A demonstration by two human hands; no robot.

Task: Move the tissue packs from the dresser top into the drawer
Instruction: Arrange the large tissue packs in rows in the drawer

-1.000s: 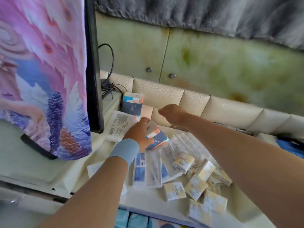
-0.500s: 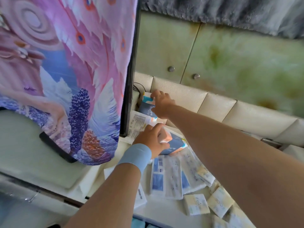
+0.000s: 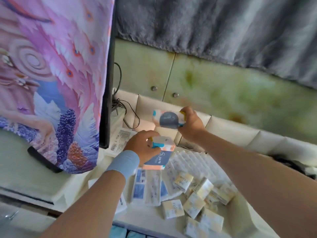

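My left hand (image 3: 142, 145) grips a white, blue and orange tissue pack (image 3: 161, 152) just above the dresser top (image 3: 101, 179). Up and to the right, my right hand (image 3: 190, 124) holds a second pack of the same kind (image 3: 167, 118) in the air, lifted off the surface near the padded back wall. Flat white-and-blue tissue packs (image 3: 147, 189) and several small yellow-and-white packs (image 3: 193, 203) lie scattered on the top below my hands. The drawer shows only as a strip of blue at the bottom edge (image 3: 120, 232).
A large screen (image 3: 51, 74) with a pink and purple picture stands at the left, its black edge close to my left hand. A black cable (image 3: 120, 103) runs behind it. A flat labelled packet (image 3: 120, 140) lies beside the screen. A cream padded panel (image 3: 223, 127) lines the back.
My right hand reached to the pack standing at the back, took hold of it and lifted it to the right. My left hand kept its pack and rose slightly.
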